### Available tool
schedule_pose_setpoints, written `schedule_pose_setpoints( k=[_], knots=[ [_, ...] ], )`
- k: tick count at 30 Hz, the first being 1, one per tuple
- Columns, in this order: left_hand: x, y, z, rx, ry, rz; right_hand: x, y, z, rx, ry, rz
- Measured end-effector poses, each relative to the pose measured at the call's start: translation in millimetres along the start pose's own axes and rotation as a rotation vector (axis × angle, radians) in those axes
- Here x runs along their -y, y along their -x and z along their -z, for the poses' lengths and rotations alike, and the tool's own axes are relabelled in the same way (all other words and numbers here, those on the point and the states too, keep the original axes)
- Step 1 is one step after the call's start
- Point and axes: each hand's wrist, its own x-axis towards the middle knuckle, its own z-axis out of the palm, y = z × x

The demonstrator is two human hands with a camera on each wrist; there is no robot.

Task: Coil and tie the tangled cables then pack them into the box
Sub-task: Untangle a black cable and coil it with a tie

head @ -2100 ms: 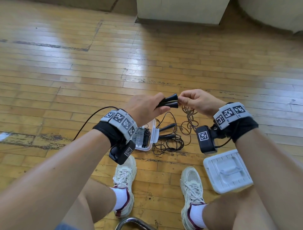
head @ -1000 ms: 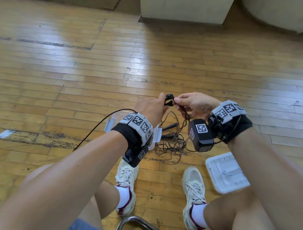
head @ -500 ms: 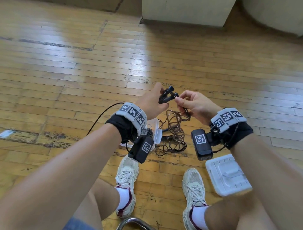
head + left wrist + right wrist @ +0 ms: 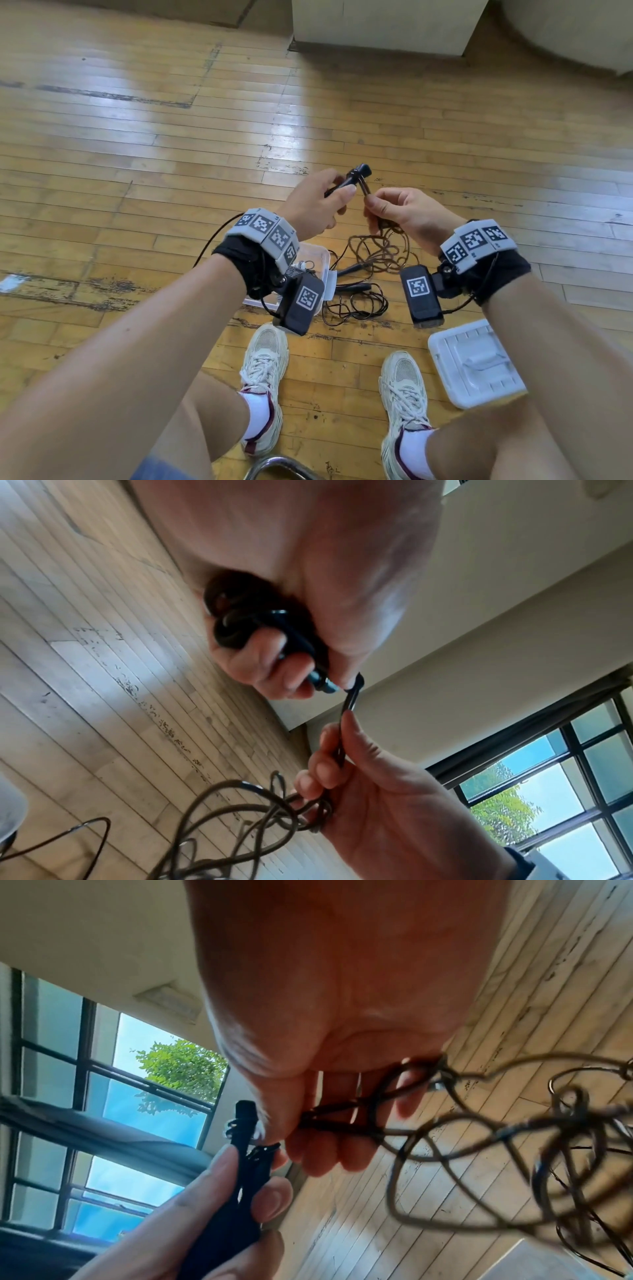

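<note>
Wooden floor holds box, lid, cables.

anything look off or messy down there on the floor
Yes: a brown cable hangs from the right hand in a knotted tangle, and a black cable sprawls loose beside the open box. Worn floorboards, no damage visible.
</note>
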Motion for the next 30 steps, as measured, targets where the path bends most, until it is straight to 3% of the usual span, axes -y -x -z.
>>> schedule_pose_setpoints(
  k=[5, 12, 17, 21, 25, 30],
  knots=[
    [-10, 5, -4, 0.075, 0.301, -0.034, 5, 2, 4, -0.055, -0.189, 0.031],
    [-17, 8, 4, 0.24, 0.63, 0.051, 5, 3, 8, -0.108, -0.391, 0.016],
    [-19, 6, 4, 0.21, 0.617, 0.062, 10, 8, 10, -0.05, -0.412, 0.032],
    [-20, 2, 0, 0.057, 0.387, 0.066, 13, 9, 10, -0.064, -0.271, 0.106],
    [-20, 1, -6, 0.038, 0.247, 0.101, 13, 8, 4, -0.081, -0.148, 0.11],
    [-24, 2, -10, 0.062, 0.431, 0.136, 10, 6, -4, -0.076, -0.158, 0.143]
  ],
)
